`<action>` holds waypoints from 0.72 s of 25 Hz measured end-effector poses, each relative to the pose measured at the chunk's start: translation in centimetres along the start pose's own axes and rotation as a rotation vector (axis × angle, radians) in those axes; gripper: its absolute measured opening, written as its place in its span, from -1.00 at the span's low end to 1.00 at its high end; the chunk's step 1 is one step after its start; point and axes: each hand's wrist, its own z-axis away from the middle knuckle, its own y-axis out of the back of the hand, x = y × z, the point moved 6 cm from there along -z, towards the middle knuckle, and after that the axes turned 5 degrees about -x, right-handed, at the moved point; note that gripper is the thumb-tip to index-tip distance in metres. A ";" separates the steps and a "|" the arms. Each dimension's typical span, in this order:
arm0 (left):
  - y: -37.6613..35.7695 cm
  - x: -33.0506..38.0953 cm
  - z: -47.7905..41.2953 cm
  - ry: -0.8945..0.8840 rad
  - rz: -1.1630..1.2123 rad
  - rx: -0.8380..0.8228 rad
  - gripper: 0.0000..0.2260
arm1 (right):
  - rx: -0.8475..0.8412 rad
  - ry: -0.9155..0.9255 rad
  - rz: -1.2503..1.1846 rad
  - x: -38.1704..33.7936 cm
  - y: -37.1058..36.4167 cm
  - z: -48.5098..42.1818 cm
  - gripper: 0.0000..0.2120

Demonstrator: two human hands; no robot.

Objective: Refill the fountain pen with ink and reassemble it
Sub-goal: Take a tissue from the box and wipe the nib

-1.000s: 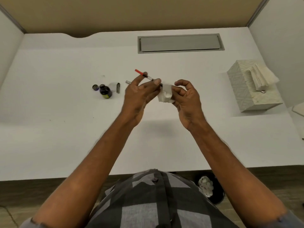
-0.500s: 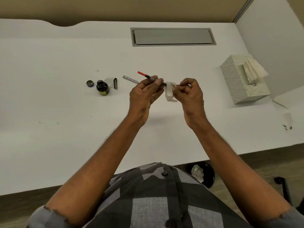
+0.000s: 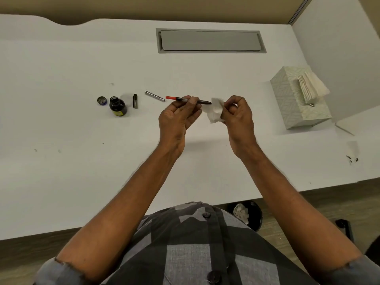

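My left hand pinches the pen's inner section, a thin dark piece with a red-tipped converter at its left end, held level above the desk. My right hand holds a crumpled white tissue right at the nib end of that piece. On the desk to the left lie the silver pen barrel, a dark cap, the open ink bottle and its lid.
A patterned tissue box stands at the right of the white desk. A grey cable hatch sits at the back. An ink-stained paper scrap lies near the right edge. A black bin stands below the desk.
The pen section has tilted from slanted to nearly level. The tissue has slid off toward the nib tip, so more of the dark section shows. The camera view shifted.
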 end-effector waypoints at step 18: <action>-2.0 -2.8 1.5 -0.051 -0.219 0.186 -0.89 | -0.170 -0.136 -0.159 0.7 2.9 -0.7 -0.75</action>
